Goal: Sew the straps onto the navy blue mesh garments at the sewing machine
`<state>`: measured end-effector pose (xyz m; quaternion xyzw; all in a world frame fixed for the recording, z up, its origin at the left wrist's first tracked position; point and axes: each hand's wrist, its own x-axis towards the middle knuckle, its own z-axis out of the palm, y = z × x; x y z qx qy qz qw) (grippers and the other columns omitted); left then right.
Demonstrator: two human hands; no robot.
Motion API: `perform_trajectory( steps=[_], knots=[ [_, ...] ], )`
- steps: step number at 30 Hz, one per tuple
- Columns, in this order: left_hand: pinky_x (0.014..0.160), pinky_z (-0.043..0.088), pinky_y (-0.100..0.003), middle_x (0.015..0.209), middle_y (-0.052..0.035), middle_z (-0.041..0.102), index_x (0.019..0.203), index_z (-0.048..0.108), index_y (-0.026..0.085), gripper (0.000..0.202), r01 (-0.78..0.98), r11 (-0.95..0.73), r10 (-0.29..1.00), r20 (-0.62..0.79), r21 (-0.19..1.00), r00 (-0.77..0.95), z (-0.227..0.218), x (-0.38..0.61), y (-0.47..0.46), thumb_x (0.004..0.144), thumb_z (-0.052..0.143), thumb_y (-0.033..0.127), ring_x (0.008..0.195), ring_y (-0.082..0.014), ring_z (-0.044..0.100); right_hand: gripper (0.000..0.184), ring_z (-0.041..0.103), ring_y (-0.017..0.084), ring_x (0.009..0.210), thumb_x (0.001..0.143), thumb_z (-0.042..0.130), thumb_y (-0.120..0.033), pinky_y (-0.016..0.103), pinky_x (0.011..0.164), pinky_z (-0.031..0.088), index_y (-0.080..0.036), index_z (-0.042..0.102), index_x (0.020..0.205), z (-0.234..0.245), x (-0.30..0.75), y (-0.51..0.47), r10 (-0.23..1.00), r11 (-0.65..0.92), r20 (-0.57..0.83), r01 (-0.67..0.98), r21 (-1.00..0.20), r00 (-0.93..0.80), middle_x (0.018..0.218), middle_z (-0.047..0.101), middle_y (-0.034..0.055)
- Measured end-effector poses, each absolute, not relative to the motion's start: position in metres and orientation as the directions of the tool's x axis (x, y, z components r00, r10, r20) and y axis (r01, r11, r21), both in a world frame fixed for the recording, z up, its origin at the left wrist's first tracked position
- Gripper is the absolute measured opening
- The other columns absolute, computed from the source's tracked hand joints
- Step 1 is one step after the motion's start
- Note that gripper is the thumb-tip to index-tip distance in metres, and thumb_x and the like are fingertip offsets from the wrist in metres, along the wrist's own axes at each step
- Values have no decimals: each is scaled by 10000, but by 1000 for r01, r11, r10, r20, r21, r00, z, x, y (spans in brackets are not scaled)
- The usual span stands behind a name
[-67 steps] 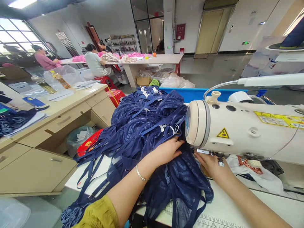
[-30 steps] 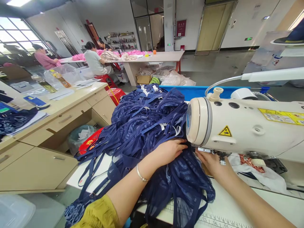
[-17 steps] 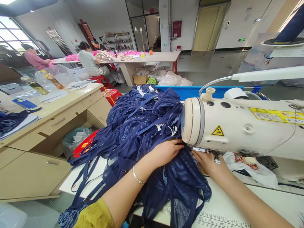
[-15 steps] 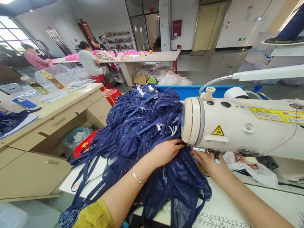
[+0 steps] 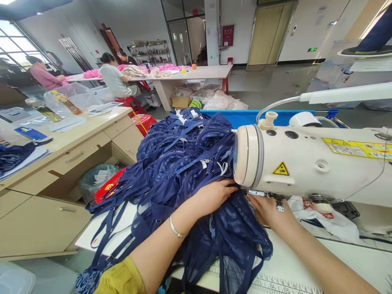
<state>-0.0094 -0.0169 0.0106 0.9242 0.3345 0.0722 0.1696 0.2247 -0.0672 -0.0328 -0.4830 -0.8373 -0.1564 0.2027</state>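
A white sewing machine point(image 5: 301, 163) reaches in from the right, its rounded head over the work. Below that head lies a navy lace garment point(image 5: 231, 228) with thin straps, hanging over the front of the machine bed. My left hand point(image 5: 216, 196), with a silver bangle at its wrist, grips the fabric left of the needle area with bent fingers. On the other side my right hand point(image 5: 272, 210) pinches at the fabric's edge; the machine's metal parts partly cover its fingers. The needle and the exact stitching point are hidden.
A big heap of navy garments point(image 5: 183, 143) with white tags fills the left of the machine table. A printed ruler point(image 5: 275, 283) runs along the front. Left stands a desk point(image 5: 70, 153) with bottles and papers. Several people sit at a long table point(image 5: 208, 73) behind.
Almost nothing differs. Both hands stay in place at the garment, and the view has shifted very slightly.
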Motion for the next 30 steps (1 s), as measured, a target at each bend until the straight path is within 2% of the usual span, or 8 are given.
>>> perform_trajectory(
  steps=[3,9,16,19,23,27,30],
  knots=[
    [1024,498,-310,1265,-69,648,1167,674,201,296,598,-721,645,23,350,764,11,-9,-17,980,450,149,1175,-215,627,322,662,204,638,943,447,-132,416,796,569,-218,734,1060,-40,226,-65,709,488,525,865,116,-471,973,756,65],
    [1031,493,-308,1263,-69,647,1136,687,188,291,594,-728,640,29,342,767,12,-9,-18,983,442,148,1182,-215,623,326,702,268,864,922,452,-111,419,805,562,-216,729,1057,-48,226,-63,676,496,556,857,142,-483,990,756,72],
    [1041,486,-307,1274,-64,645,1144,689,197,304,588,-732,636,34,344,771,12,-9,-17,987,434,149,1205,-213,610,346,650,201,639,915,444,-92,413,808,553,-225,730,1058,-45,227,-64,674,490,551,856,163,-491,976,756,53],
    [1044,485,-316,1295,-79,634,1152,688,179,304,585,-736,632,37,340,774,12,-9,-17,983,438,142,1211,-223,606,332,687,226,767,910,469,-95,399,816,547,-227,724,1077,-53,229,-63,670,474,563,862,178,-484,999,755,59],
    [1040,485,-312,1306,-74,628,1183,679,188,316,598,-729,638,14,332,770,13,-10,-17,995,426,161,1208,-217,607,306,692,263,932,923,482,-130,428,873,536,-222,717,1097,-65,231,-62,693,488,547,864,124,-470,1048,748,75],
    [1034,493,-322,1328,-85,615,1207,673,186,335,604,-724,641,5,332,767,13,-10,-18,1002,409,168,1216,-223,602,313,694,275,953,943,467,-140,445,891,529,-208,703,1136,-64,231,-61,699,504,541,859,91,-467,1054,745,88],
    [1040,491,-328,1337,-86,611,1219,669,189,336,602,-726,641,11,332,768,12,-10,-18,1002,413,172,1225,-228,597,304,704,275,897,952,467,-156,435,856,543,-190,700,1145,-56,228,-61,684,512,558,854,93,-471,997,752,91]
  ],
)
